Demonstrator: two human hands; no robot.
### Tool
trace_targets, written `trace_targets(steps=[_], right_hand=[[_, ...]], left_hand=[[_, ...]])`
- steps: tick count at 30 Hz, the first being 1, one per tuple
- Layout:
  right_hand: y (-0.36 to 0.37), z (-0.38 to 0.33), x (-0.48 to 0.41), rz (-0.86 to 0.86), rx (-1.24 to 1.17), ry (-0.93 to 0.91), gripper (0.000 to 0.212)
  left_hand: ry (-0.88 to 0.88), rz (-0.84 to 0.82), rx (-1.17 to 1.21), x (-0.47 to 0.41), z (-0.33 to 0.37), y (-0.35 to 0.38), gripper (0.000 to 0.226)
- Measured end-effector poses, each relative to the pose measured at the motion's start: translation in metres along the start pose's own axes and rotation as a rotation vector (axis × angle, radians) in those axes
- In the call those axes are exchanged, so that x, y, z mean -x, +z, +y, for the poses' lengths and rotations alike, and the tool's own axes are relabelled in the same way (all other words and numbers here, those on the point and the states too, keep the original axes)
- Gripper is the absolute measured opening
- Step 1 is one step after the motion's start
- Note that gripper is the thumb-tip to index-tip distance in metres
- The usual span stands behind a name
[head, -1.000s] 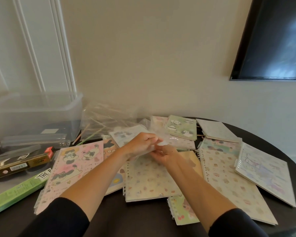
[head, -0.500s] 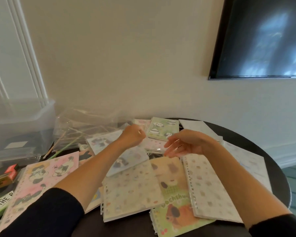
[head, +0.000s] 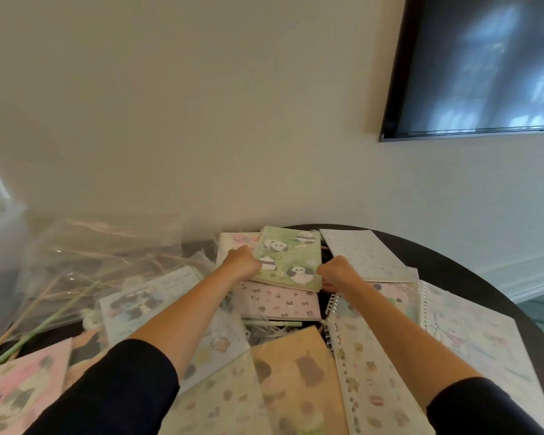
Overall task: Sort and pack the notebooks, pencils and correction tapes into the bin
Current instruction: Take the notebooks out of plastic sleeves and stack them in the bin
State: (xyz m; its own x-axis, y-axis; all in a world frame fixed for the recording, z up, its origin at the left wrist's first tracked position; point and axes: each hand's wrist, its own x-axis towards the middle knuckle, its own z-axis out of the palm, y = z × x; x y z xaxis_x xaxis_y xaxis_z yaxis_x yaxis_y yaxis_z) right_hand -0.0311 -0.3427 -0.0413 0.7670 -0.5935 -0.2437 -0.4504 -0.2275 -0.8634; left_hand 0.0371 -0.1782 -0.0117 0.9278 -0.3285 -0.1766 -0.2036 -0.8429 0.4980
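A green panda notebook (head: 291,255) lies at the far middle of the round black table (head: 471,277), on top of a pink notebook with small bows (head: 280,301). My left hand (head: 244,262) grips its left edge and my right hand (head: 335,274) grips its right edge near the lower corner. Several other spiral notebooks lie spread around, among them a white dotted one (head: 368,255) and a cupcake-patterned one (head: 368,381). Loose pencils (head: 41,328) lie at the left. Only a blurred clear corner of the bin (head: 0,246) shows at the far left.
Crumpled clear plastic wrappers (head: 107,255) with thin sticks pile against the wall at the back left. A dark screen (head: 484,64) hangs on the wall at the upper right. The table's curved edge runs down the right side.
Both hands have reached farther back and taken hold of the green panda notebook's two sides. The view has swung right, so the bin has almost left the frame.
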Motion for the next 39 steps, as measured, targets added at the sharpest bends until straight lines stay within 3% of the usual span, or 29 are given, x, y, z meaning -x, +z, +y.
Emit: trace_targets(steps=[6, 10, 14, 17, 21, 24, 27, 34, 36, 39], right_hand=[[0.005, -0.003, -0.012, 0.044, 0.027, 0.001, 0.015], [-0.003, -0.017, -0.003, -0.012, -0.164, 0.042, 0.007], [-0.013, -0.031, 0.018, -0.058, -0.316, 0.0, 0.025], [-0.017, -0.039, 0.039, -0.081, -0.477, -0.051, 0.022], [-0.015, -0.05, 0.079, -0.162, -0.645, -0.141, 0.022], [-0.008, -0.052, 0.109, -0.27, -0.734, -0.161, 0.028], [-0.001, -0.046, 0.134, -0.357, -0.762, -0.139, 0.022], [-0.016, -0.028, 0.152, -0.25, -1.118, -0.091, 0.012], [-0.021, -0.023, 0.157, -0.219, -0.959, -0.094, 0.01], [-0.028, -0.013, 0.169, -0.346, -0.653, -0.193, 0.019]], left_hand=[[-0.054, 0.025, 0.086, -0.015, 0.003, 0.01, 0.035], [-0.086, 0.126, 0.234, -0.013, 0.006, 0.008, 0.035], [-0.111, 0.231, 0.744, 0.002, 0.008, -0.004, 0.032], [-0.054, 0.26, 1.108, 0.025, 0.014, -0.017, 0.02], [-0.016, 0.265, 1.44, 0.061, 0.016, -0.024, 0.04], [0.06, 0.32, 1.314, 0.088, 0.01, -0.018, 0.053], [0.11, 0.389, 1.281, 0.114, -0.006, -0.023, 0.047], [0.113, 0.414, 1.199, 0.161, -0.065, -0.055, 0.021], [0.096, 0.4, 1.176, 0.167, -0.076, -0.063, 0.011], [0.129, 0.352, 0.935, 0.172, -0.082, -0.072, 0.017]])
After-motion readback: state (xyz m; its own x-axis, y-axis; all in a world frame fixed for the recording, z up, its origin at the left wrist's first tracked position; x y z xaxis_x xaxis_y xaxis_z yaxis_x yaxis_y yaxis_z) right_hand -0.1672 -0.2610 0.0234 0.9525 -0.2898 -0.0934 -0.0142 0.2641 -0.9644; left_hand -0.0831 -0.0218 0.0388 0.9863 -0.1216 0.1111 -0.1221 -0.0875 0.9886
